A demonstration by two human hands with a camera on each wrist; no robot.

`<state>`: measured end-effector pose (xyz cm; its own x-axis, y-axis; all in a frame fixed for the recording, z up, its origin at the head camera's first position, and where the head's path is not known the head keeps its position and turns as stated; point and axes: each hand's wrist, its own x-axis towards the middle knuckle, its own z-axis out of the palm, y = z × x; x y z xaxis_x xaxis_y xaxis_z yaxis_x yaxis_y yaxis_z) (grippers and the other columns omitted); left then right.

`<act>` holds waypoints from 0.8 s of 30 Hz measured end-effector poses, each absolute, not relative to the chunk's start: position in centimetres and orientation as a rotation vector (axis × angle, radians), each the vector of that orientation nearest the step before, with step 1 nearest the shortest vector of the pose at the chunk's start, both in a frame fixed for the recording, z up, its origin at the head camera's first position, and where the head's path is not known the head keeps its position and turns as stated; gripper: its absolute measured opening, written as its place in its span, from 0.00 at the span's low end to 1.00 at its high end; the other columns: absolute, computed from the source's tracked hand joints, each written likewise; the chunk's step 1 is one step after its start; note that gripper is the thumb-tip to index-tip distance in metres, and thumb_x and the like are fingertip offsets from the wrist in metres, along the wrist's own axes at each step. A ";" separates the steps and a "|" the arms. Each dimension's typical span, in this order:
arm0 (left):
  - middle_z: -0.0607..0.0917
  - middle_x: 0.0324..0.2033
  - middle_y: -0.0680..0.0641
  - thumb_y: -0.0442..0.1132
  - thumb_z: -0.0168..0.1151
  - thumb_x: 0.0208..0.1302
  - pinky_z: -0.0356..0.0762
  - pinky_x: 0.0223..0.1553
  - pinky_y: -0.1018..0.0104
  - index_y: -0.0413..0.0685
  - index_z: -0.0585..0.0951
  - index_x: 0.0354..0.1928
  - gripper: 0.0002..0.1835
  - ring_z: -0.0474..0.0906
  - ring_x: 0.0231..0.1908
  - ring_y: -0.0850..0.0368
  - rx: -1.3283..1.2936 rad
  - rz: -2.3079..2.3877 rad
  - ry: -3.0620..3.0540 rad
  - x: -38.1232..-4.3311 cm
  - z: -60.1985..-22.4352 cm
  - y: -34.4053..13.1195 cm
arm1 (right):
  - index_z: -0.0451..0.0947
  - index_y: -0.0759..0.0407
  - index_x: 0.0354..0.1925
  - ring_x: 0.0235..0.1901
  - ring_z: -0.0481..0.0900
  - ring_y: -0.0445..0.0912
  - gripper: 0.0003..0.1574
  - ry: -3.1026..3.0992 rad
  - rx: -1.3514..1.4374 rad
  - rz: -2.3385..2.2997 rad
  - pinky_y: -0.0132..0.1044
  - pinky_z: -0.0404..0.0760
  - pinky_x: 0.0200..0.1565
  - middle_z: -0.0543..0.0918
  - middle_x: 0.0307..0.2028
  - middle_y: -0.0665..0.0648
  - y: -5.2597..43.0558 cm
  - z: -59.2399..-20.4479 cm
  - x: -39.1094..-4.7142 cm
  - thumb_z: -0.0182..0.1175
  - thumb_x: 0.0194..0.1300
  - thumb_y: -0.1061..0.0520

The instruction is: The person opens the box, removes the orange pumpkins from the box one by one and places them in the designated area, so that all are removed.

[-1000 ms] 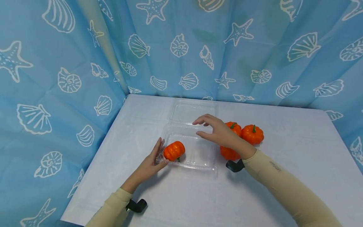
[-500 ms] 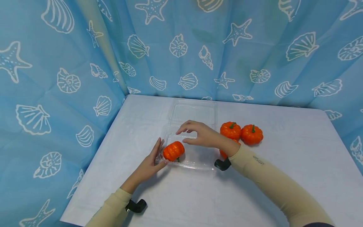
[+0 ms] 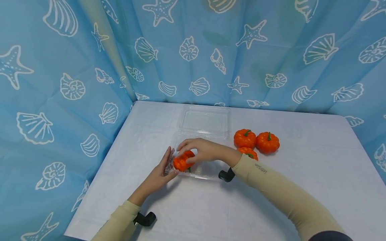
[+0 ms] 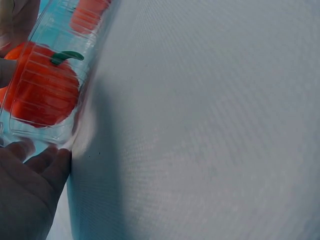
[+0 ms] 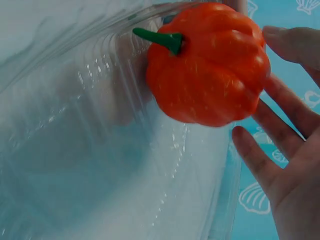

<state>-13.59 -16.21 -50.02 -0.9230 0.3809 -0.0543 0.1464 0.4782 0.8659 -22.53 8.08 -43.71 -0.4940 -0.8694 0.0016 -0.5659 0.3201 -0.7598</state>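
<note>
A small orange pumpkin (image 3: 180,164) with a green stem lies tilted on its side in the left front corner of a clear plastic clamshell box (image 3: 205,176). My right hand (image 3: 206,149) reaches over the box from the right, its fingers and thumb curved around the pumpkin. In the right wrist view, the thumb is at the edge of the pumpkin (image 5: 207,70) and some fingertips are hidden behind it. My left hand (image 3: 155,176) touches the box's left end with fairly straight fingers, thumb at the front corner. Through the box wall, the left wrist view shows the pumpkin (image 4: 45,90).
The box's clear lid (image 3: 205,121) lies folded back on the white-covered table (image 3: 301,167). Right of the box sit three more orange pumpkins, a back left one (image 3: 245,138), a right one (image 3: 267,143) and a front one (image 3: 249,153). A blue shell-patterned curtain (image 3: 193,67) hangs behind.
My right hand has moved left and down from above the box's right side to the pumpkin inside, uncovering the pumpkins on the right. The left hand, box and pumpkin have stayed in place.
</note>
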 end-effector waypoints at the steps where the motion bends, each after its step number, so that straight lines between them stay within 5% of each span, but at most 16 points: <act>1: 0.50 0.80 0.47 0.49 0.64 0.70 0.52 0.73 0.40 0.55 0.39 0.83 0.52 0.50 0.78 0.43 0.453 1.421 2.487 -13.6 -50.0 -16.2 | 0.85 0.50 0.58 0.64 0.73 0.49 0.21 2.172 -1.266 -0.992 0.45 0.75 0.65 0.78 0.63 0.57 7.9 -43.7 -22.5 0.68 0.67 0.59; 16: 0.51 0.80 0.46 0.49 0.63 0.70 0.50 0.74 0.40 0.53 0.41 0.83 0.51 0.49 0.78 0.43 0.449 1.387 2.532 -13.7 -50.2 -16.2 | 0.83 0.42 0.53 0.56 0.76 0.45 0.21 2.274 -1.096 -0.894 0.41 0.81 0.58 0.80 0.57 0.47 10.1 -43.3 -22.9 0.70 0.64 0.59; 24: 0.51 0.80 0.46 0.49 0.63 0.71 0.50 0.75 0.41 0.56 0.40 0.83 0.51 0.49 0.78 0.45 0.420 1.355 2.550 -13.5 -50.2 -16.0 | 0.80 0.48 0.54 0.53 0.78 0.47 0.19 2.312 -1.033 -0.974 0.40 0.83 0.55 0.82 0.54 0.48 12.5 -43.6 -22.9 0.69 0.65 0.58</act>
